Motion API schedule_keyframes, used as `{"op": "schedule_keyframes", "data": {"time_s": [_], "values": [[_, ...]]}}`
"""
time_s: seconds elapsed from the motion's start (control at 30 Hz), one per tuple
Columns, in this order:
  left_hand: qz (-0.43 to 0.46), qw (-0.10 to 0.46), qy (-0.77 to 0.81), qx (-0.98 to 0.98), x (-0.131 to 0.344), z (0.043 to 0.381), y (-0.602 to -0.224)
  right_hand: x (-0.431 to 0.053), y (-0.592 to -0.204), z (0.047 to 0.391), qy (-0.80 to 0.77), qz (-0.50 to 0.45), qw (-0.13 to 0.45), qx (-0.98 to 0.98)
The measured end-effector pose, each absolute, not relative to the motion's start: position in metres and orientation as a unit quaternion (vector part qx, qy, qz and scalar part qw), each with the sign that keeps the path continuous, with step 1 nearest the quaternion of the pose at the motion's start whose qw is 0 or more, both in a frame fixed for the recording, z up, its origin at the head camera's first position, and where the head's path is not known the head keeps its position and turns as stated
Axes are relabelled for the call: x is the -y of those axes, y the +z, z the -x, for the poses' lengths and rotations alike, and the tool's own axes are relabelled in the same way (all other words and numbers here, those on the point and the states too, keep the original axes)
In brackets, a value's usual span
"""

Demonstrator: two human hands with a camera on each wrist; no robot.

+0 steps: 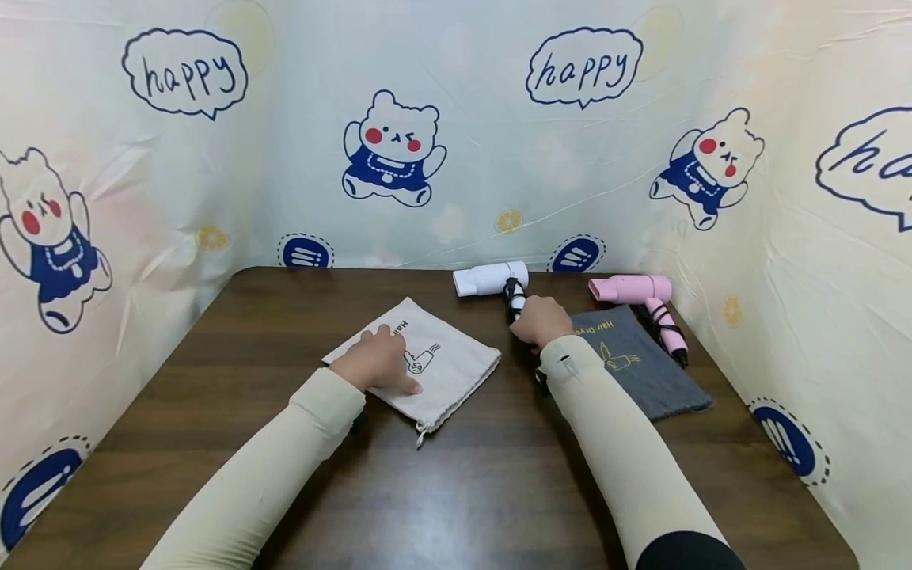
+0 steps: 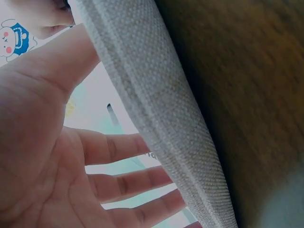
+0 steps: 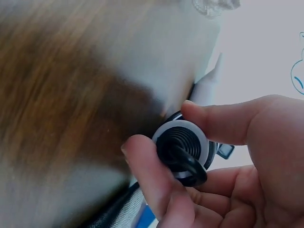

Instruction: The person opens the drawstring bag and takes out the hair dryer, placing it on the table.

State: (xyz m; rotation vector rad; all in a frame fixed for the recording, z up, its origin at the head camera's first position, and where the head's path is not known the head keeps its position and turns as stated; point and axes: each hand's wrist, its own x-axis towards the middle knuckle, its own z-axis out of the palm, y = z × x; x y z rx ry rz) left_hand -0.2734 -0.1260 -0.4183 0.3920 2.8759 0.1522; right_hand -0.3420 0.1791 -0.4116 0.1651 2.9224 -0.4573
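Observation:
A pale drawstring bag [image 1: 456, 360] with a printed hair dryer picture lies flat on the brown table. My left hand [image 1: 374, 360] rests over its left side with the fingers spread. In the left wrist view those fingers [image 2: 128, 183] are fairly straight, their tips at the woven cloth [image 2: 147, 71]. A white hair dryer [image 1: 488, 279] lies near the table's far edge, nozzle to the left. My right hand [image 1: 544, 321] grips the lower end of its handle. In the right wrist view, thumb and fingers curl round the handle's end [image 3: 202, 137], where the black cord comes out.
A grey cloth bag [image 1: 634, 368] with a yellow hair dryer print lies right of my right hand, partly behind the sleeve. Beyond it is a pink hair dryer [image 1: 634, 288] with a black cord wrapped round its handle. A printed curtain [image 1: 470, 119] encloses the table [image 1: 442, 507].

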Motion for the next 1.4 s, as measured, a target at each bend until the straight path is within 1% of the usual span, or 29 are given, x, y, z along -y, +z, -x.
{"op": "schedule_keyframes", "data": {"time_s": [0.17, 0.3, 0.4, 0.47, 0.53, 0.63, 0.73, 0.83, 0.9, 1.1, 1.4], "values": [[-0.154, 0.122, 0.043, -0.980, 0.125, 0.273, -0.415, -0.174, -0.411, 0.343, -0.080, -0.055, 0.069, -0.993], [-0.156, 0.130, 0.040, -0.978, 0.126, 0.269, -0.415, -0.161, -0.407, 0.336, 0.004, -0.042, 0.015, -0.999], [-0.141, 0.133, 0.042, -0.980, 0.126, 0.263, -0.412, -0.142, -0.405, 0.328, 0.025, 0.004, -0.027, -0.999], [-0.126, 0.132, 0.045, -0.982, 0.126, 0.260, -0.409, -0.129, -0.404, 0.324, 0.017, 0.067, -0.035, -0.997], [-0.117, 0.135, 0.047, -0.983, 0.125, 0.257, -0.406, -0.118, -0.406, 0.319, 0.012, 0.149, -0.021, -0.989], [-0.126, 0.147, 0.033, -0.981, 0.122, 0.256, -0.406, -0.108, -0.413, 0.314, 0.005, 0.257, 0.025, -0.966], [-0.148, 0.156, 0.011, -0.977, 0.118, 0.258, -0.409, -0.103, -0.420, 0.309, 0.006, 0.309, 0.074, -0.948], [-0.160, 0.158, -0.006, -0.974, 0.117, 0.260, -0.412, -0.100, -0.426, 0.305, -0.001, 0.310, 0.107, -0.945], [-0.158, 0.160, -0.010, -0.974, 0.117, 0.262, -0.412, -0.099, -0.428, 0.303, 0.001, 0.308, 0.115, -0.944], [-0.179, 0.169, -0.007, -0.969, 0.118, 0.269, -0.413, -0.097, -0.431, 0.298, 0.029, 0.293, 0.101, -0.950], [-0.217, 0.166, 0.004, -0.962, 0.114, 0.274, -0.415, -0.104, -0.431, 0.289, 0.058, 0.255, 0.095, -0.960]]}}
